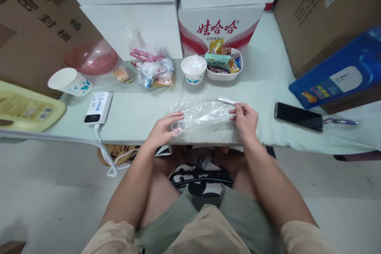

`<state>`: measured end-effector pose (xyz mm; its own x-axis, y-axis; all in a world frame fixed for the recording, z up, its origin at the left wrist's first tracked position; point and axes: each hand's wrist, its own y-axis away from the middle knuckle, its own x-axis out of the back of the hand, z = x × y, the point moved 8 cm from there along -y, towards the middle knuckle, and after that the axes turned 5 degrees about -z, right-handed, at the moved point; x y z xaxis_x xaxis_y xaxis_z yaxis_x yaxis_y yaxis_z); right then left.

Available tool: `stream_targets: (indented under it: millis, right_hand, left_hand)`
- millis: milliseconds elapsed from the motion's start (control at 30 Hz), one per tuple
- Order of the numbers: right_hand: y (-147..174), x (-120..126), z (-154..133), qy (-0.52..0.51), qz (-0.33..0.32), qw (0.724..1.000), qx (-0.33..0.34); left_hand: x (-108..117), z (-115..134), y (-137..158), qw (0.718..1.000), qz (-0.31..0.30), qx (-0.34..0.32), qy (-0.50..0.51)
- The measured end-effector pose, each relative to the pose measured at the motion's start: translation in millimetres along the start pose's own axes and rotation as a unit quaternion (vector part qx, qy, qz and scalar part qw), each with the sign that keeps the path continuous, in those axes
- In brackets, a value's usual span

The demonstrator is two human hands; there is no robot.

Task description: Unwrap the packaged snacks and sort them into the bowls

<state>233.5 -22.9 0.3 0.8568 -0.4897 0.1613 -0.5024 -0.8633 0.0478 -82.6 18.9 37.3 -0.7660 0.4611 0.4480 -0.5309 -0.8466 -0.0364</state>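
Nearer than the white, blue-leafed paper cup (194, 78), clear crinkled plastic film (202, 114) lies flat, probably light and slippery; grip its edges. Left of the cup, the left hand (165, 127) spreads loosely; rightward, the right hand (245, 121) pinches a slim white stick (226, 101).

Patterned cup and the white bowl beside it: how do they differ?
The cup is round with a blue print; the bowl looks plain and more oblong. The bowl is wider than the cup. The cup holds crumpled see-through plastic; the bowl holds colourful packets. Both are white and stand on the table.
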Motion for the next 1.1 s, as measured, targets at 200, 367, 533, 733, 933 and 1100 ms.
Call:
stream_targets:
  millis: [200,367,533,733,933,1100]
  right_hand:
    - [3,-11,-13,-0.031,-0.061,0.994,0.086]
    - [8,-24,-12,0.008,-0.066,0.996,0.054]
    - [6,-27,-5,0.004,-0.049,0.999,-0.018]
    - [7,-31,-7,0.113,-0.064,0.991,0.017]
    - [16,-50,-9,0.298,-0.126,0.937,0.129]
    - [25,-61,-10,0.419,-0.155,0.88,0.164]
  left_hand:
    - [24,-44,-12,0.948,0.221,0.135,0.186]
    - [33,-51,-17,0.918,0.282,0.173,0.218]
    - [39,-58,-10,0.903,0.312,0.22,0.198]
    - [45,-63,4,0.898,0.317,0.269,0.145]
    - [62,-65,21,0.898,0.328,0.291,-0.04]
    - [71,-58,23,0.872,0.305,0.305,-0.232]
